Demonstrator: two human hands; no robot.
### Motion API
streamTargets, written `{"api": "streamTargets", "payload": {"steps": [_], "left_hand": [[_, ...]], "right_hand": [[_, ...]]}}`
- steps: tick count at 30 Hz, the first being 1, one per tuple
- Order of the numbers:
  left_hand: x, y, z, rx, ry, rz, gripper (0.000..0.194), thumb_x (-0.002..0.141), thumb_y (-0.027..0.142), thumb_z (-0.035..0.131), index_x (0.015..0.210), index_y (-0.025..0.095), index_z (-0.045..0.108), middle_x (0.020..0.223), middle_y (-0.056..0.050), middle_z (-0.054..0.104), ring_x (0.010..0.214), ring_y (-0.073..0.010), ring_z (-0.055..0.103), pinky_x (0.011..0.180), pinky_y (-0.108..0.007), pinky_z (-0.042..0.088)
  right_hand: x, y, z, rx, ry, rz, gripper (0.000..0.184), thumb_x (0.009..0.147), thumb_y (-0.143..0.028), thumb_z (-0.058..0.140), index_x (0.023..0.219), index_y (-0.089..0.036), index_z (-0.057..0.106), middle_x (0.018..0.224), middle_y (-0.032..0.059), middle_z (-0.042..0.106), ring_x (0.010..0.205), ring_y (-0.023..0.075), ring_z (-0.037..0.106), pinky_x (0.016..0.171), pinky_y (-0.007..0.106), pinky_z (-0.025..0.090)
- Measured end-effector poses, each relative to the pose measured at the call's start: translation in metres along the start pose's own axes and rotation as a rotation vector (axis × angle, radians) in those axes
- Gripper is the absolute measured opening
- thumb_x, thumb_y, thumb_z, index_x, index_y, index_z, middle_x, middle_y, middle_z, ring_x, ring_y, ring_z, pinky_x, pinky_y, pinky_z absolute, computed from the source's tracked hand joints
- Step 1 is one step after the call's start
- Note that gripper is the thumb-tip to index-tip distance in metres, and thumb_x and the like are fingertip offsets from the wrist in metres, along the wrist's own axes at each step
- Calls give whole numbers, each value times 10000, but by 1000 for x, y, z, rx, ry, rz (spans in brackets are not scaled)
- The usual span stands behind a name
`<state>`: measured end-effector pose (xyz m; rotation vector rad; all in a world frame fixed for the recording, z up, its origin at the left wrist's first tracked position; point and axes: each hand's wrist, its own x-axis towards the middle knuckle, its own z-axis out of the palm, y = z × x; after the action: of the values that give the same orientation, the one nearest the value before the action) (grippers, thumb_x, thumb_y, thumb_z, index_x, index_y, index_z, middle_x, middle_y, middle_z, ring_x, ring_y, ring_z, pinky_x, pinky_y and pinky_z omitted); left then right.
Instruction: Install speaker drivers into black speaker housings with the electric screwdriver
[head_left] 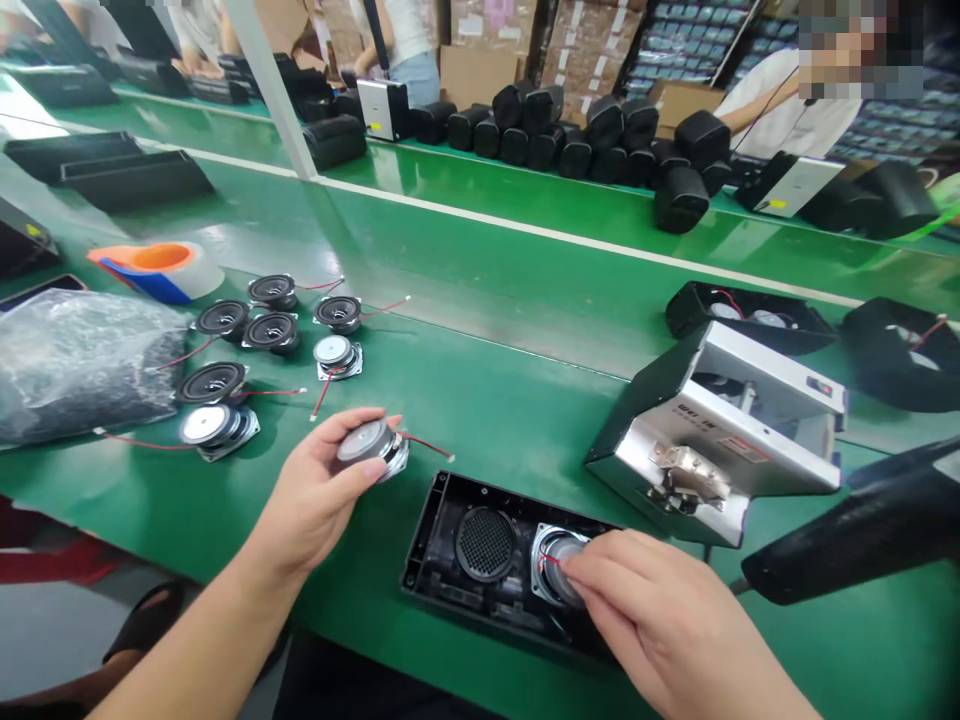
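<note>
Held a loose speaker (366, 445) in the left hand (319, 490), pinched between thumb and fingers with its grey disc upward, over the green table (360, 590) and near the left end of an open black housing (424, 545). Let a red wire (427, 446) with a white plug trail rightward from that speaker. Had a second speaker (553, 572) inside the housing, in its right half, silver frame and disc facing up. Set the drawn-together fingertips of the right hand (660, 600) against that second speaker, close to its own red lead, but could not tell whether pinching the disc, pinching the lead or merely touching. Showed a round mesh grille (486, 543), uncovered, in the housing's left half.

Had seven more speakers to the left, beyond the left hand: five cone-up speakers (271, 330) and two disc-up speakers (206, 425). Saw next to them a clear plastic bag (97, 350) with dark contents, and behind it an orange and blue roll (161, 260). Saw a silver and black machine (712, 450) right of the housing, a long black object (847, 540) at the right edge, and two other open housings (681, 312) beyond the machine. Noticed, across the table, a row of black boxes (529, 145), two people in pale tops (772, 110), and cartons (480, 75) farther back
</note>
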<state>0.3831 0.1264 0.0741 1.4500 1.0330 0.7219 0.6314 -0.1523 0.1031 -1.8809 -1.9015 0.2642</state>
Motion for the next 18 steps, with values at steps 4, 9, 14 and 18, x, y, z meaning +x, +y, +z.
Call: {"api": "streamTargets", "payload": {"steps": [4, 9, 14, 18], "left_hand": [[1, -8, -39, 414, -27, 84, 563, 694, 457, 981, 1222, 294, 873, 1273, -108, 885, 1215, -427, 806, 1206, -597, 600], [-7, -4, -65, 748, -138, 234, 615, 774, 468, 884, 1377, 350, 851, 1506, -103, 810, 1429, -465, 711, 1291, -685, 486], [-1, 0, -32, 975, -197, 474, 281, 983, 454, 695, 1122, 324, 902, 1512, -152, 795, 1464, -503, 683, 1226, -742, 460], [2, -3, -23, 861, -77, 502, 167, 954, 433, 701, 869, 304, 766, 1314, -83, 859, 1272, -425, 780, 1143, -609, 529]], "right_hand": [[2, 0, -1, -17, 13, -23, 341, 1163, -92, 472, 1177, -247, 775, 1005, 68, 785, 825, 233, 753, 711, 328, 616], [3, 2, 0, -24, 3, -25, 342, 1178, -105, 467, 1214, -259, 770, 1023, 64, 782, 827, 234, 751, 703, 329, 601], [2, 1, -6, -85, -30, -69, 276, 1199, -116, 498, 1246, -247, 736, 1085, 62, 781, 861, 231, 749, 684, 358, 549], [5, -6, -11, -75, 15, -43, 295, 1161, -48, 478, 1189, -232, 706, 1056, 31, 766, 820, 224, 721, 659, 390, 519]]}}
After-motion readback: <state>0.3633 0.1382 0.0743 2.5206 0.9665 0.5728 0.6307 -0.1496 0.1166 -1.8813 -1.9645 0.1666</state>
